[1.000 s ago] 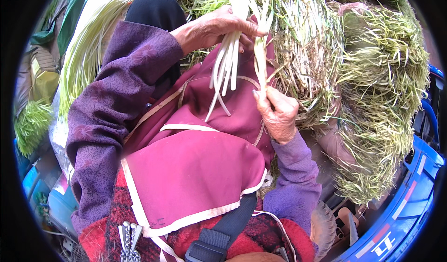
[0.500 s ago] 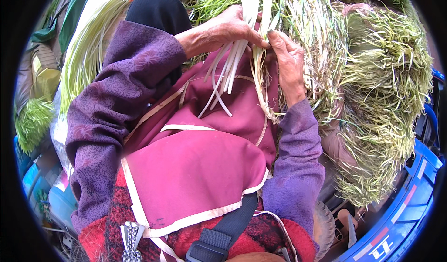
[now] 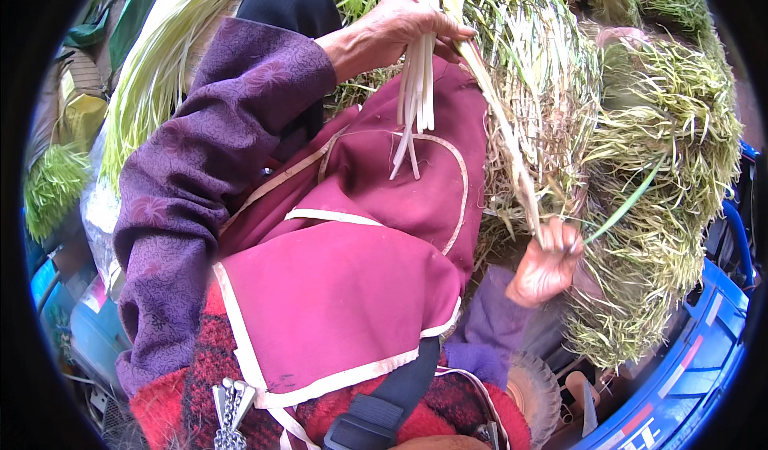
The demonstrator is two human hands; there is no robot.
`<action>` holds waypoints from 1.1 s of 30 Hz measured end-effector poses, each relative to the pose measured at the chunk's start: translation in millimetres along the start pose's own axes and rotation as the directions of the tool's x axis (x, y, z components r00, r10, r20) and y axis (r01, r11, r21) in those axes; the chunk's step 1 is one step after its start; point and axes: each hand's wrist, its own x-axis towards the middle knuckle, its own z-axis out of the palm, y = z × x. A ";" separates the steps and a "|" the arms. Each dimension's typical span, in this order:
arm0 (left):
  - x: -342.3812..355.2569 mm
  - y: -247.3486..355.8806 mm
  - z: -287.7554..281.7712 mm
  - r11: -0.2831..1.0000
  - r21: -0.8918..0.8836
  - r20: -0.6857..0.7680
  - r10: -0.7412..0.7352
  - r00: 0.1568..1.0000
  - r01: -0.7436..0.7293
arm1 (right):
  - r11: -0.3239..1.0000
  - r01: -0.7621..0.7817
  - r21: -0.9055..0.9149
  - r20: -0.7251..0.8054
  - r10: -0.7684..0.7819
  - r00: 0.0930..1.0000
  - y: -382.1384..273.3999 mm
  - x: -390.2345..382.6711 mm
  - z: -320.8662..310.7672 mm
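Note:
High in the view, my left hand grips a bunch of slender white stalks that hang over the maroon apron across my lap. A longer pale stalk with frayed outer leaves slants from that hand down to my right hand. My right hand is closed, low on the right, holding frayed outer leaf pieces of that stalk, with a green blade sticking out; its fingers are slightly blurred.
A pale green bundle of long stalks lies on the left. Leafy heaps and dried, stringy leaves surround my hands at top and right. A blue vehicle body curves along the lower right, beside a tire.
My right hand has moved from up beside my left hand down and to the right, pulling leaf pieces along. My left hand, with the white stalks, is slightly higher and further right.

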 end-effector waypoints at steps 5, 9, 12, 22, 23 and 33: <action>-3.9 -5.0 9.3 0.999 0.046 -0.050 0.031 0.998 -0.028 | 0.837 0.106 -0.536 -0.081 -0.177 0.981 -34.0 -43.5 -49.8; -8.2 -5.8 12.8 0.999 0.013 0.033 0.037 0.999 -0.038 | -0.682 -0.295 -0.669 -0.249 -0.168 0.954 -36.0 -18.6 -62.2; -10.8 -7.6 12.4 0.999 -0.037 0.083 0.023 0.996 -0.020 | -0.270 -0.068 -0.960 -0.016 -0.190 0.982 -9.0 19.3 -43.3; -4.4 -10.5 4.8 0.999 0.045 0.082 -0.019 0.996 0.015 | 0.162 0.115 -0.980 0.143 0.174 0.974 92.9 118.2 48.8; -4.1 -10.4 4.6 0.999 0.024 0.062 -0.027 0.998 0.026 | 0.200 0.080 -0.976 0.117 0.180 0.977 100.7 122.5 52.0; -12.8 -5.1 7.7 0.999 0.036 -0.003 -0.028 1.000 0.028 | 0.552 -0.057 -0.832 -0.010 0.089 0.996 106.2 145.1 32.1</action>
